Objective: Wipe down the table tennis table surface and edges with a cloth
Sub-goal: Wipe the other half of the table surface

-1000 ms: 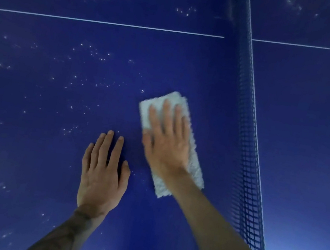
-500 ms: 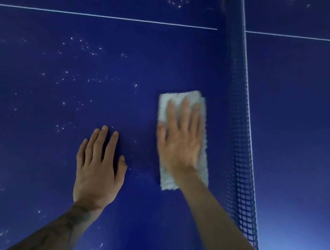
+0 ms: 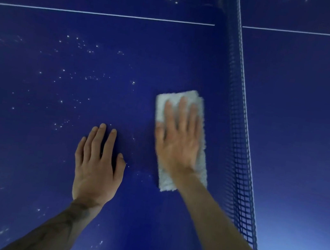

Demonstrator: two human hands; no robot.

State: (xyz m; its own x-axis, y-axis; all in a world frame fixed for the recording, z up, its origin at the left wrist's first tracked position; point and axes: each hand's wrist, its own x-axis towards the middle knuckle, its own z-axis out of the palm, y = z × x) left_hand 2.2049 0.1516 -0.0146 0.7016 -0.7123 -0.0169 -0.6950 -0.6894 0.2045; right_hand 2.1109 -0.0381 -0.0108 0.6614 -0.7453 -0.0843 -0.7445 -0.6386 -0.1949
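We have slid the white fluffy rectangular cloth (image 3: 167, 182) rightward under the straight-fingered right grip (image 3: 178, 146); the left grip (image 3: 96, 168) braces flat; the speckled dark-blue surface (image 3: 57, 86) leftward awaits wiping.

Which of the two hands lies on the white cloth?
The right hand, flat on the cloth beside the net; the left hand rests on the bare blue table.

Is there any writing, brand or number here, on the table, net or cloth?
None readable.
The table, net and cloth carry no words or numbers; the table shows only white lines and pale specks.
Dark marks on the left forearm are too blurred to read.
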